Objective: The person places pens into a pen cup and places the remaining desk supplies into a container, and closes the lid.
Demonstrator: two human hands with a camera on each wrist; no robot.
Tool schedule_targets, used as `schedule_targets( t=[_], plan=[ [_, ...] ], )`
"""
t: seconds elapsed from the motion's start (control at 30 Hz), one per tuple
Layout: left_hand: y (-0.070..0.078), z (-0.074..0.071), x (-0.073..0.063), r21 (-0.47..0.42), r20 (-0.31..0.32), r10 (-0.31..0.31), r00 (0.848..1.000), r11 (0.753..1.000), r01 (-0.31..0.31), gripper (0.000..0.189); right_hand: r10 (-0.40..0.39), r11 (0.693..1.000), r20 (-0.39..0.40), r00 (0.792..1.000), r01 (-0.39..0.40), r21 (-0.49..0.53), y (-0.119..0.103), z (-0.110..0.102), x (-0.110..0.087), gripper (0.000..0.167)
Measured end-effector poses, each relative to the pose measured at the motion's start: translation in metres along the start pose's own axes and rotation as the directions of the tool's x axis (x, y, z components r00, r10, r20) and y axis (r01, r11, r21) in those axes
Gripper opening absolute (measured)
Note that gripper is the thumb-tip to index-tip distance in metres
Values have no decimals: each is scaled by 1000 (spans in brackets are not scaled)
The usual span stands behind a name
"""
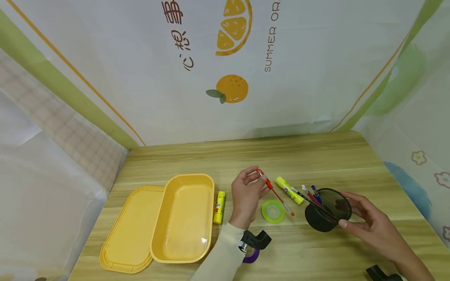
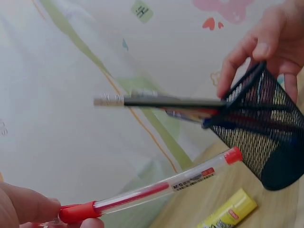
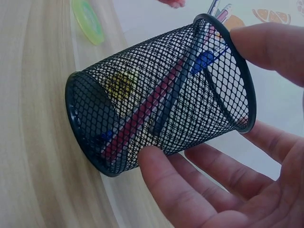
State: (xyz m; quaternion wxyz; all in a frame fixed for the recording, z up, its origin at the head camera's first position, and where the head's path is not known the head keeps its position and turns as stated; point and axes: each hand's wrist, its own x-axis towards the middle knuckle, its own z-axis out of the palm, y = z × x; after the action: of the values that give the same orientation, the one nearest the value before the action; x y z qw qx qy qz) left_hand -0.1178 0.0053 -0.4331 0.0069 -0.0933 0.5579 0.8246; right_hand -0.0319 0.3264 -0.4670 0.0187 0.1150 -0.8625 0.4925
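A red gel pen [image 1: 270,185] is pinched at its red end between the thumb and fingers of my left hand [image 1: 246,195]. In the left wrist view its clear barrel [image 2: 142,196] points toward a black mesh pen holder [image 1: 319,221]. My right hand [image 1: 376,232] holds that holder by the rim, thumb on one side and fingers around the other. The holder leans with its mouth toward the left hand's side in the left wrist view. Inside it stand a black pencil [image 2: 166,102], a blue pen [image 1: 316,194] and a red-toned stick [image 3: 142,111].
A yellow box [image 1: 183,218] stands on the left, overlapping its yellow lid [image 1: 131,230]. One glue stick [image 1: 219,207] lies beside the box, another [image 1: 286,188] behind the green tape roll [image 1: 272,212]. A purple roll [image 1: 251,256] is partly hidden under the left wrist.
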Motion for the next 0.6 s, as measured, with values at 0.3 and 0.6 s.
schedule_targets(
  t=[0.3,0.6],
  plan=[
    [15,5,-17,-71,26,60,998,996,-58,35,-6,1000,-9,1000,6,28,1,1,1,74],
    [20,16,-26,-154,80,102,992,984,-89,34,-6,999,-14,1000,7,45,3,2,1,74]
  ],
)
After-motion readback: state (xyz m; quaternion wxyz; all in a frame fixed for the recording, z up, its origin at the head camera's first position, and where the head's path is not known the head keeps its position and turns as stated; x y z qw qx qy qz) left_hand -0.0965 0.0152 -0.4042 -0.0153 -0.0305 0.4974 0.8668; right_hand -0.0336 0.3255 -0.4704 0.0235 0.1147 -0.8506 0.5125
